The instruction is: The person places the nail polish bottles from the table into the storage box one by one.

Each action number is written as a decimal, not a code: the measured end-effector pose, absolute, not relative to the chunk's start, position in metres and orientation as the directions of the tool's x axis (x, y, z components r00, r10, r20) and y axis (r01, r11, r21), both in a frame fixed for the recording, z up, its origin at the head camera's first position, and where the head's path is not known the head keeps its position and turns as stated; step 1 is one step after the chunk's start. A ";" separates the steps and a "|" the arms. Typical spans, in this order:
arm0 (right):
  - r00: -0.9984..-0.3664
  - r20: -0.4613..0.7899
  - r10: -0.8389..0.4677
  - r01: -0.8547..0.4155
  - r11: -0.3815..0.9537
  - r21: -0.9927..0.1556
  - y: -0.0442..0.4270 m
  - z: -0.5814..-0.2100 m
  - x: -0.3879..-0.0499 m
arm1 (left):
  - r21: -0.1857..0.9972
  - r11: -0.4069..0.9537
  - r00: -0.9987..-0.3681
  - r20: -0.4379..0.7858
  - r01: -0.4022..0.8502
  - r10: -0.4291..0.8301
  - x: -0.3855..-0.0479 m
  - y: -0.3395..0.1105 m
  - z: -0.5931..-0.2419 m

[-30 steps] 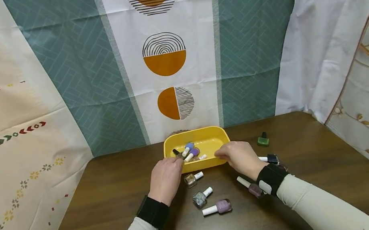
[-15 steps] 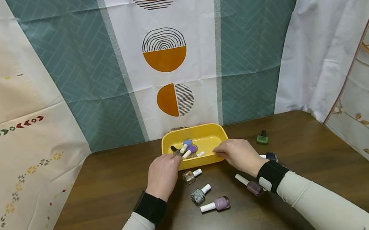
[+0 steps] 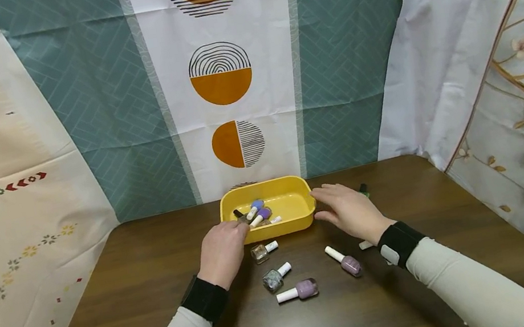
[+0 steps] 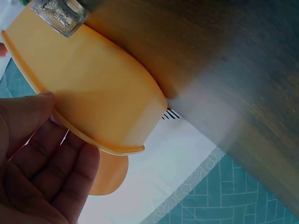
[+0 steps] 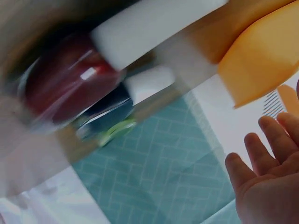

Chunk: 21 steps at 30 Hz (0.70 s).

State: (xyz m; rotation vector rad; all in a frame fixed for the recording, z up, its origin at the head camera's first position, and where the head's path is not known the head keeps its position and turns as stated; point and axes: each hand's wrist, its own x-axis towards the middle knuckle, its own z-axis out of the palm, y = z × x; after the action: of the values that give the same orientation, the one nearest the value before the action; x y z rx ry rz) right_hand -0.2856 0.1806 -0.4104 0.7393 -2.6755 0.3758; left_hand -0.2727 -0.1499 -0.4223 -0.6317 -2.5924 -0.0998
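Pinching the left end of a yellow tray's (image 3: 280, 229) front rim, a person's left hand (image 3: 222, 254) has its grip closed there, thumb against the outer wall and fingers curled behind the edge. The right hand (image 3: 350, 211) has its grip apart, fingers extended beside the tray's right end; whether the fingertips touch it cannot be told from the head view.

The tray sits on a dark wooden desk (image 3: 155, 274), near its far edge. Small nail polish bottles lie in its left half, among them a blue bottle (image 3: 259, 204) and a purple bottle (image 3: 265, 212), both with white caps.

In front of the tray, nearest first, lie a lilac bottle (image 3: 307, 289), a silver glitter bottle (image 3: 273, 281) and a gold glitter bottle (image 3: 260, 254). A mauve bottle (image 3: 350, 266) lies to their right. The right wrist view shows, blurred, a dark red bottle (image 5: 70, 84) and a navy bottle (image 5: 110, 109). Patterned cloth (image 3: 353, 55) hangs behind the desk.
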 end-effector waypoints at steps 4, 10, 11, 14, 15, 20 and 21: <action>-0.845 0.333 -0.417 -0.489 0.856 -0.167 0.195 -0.411 -0.290 | -0.038 0.897 -0.792 0.454 0.441 0.408 -0.273 -0.152 -0.420; -0.894 0.272 -0.356 -0.407 0.900 -0.158 0.217 -0.415 -0.297 | -0.019 0.896 -0.798 0.448 0.443 0.404 -0.273 -0.151 -0.420; -0.897 0.268 -0.351 -0.399 0.904 -0.154 0.220 -0.415 -0.298 | -0.016 0.896 -0.799 0.445 0.444 0.404 -0.273 -0.151 -0.420; -0.906 0.257 -0.337 -0.380 0.914 -0.141 0.230 -0.417 -0.301 | -0.010 0.894 -0.801 0.441 0.447 0.406 -0.273 -0.149 -0.419; -0.908 0.255 -0.332 -0.375 0.917 -0.140 0.233 -0.417 -0.301 | -0.010 0.894 -0.801 0.441 0.448 0.406 -0.273 -0.149 -0.420; -0.915 0.246 -0.321 -0.357 0.927 -0.118 0.248 -0.419 -0.307 | -0.017 0.896 -0.800 0.443 0.443 0.404 -0.273 -0.149 -0.422; -0.916 0.245 -0.317 -0.353 0.928 -0.121 0.250 -0.419 -0.307 | -0.021 0.897 -0.799 0.445 0.442 0.404 -0.274 -0.149 -0.422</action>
State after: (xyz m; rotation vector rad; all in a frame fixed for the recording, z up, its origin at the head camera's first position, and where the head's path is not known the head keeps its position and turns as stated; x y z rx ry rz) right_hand -0.3071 0.2505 -0.4191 0.5042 -2.8644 0.2394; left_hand -0.2738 -0.1486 -0.4222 -0.6161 -2.6140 -0.1161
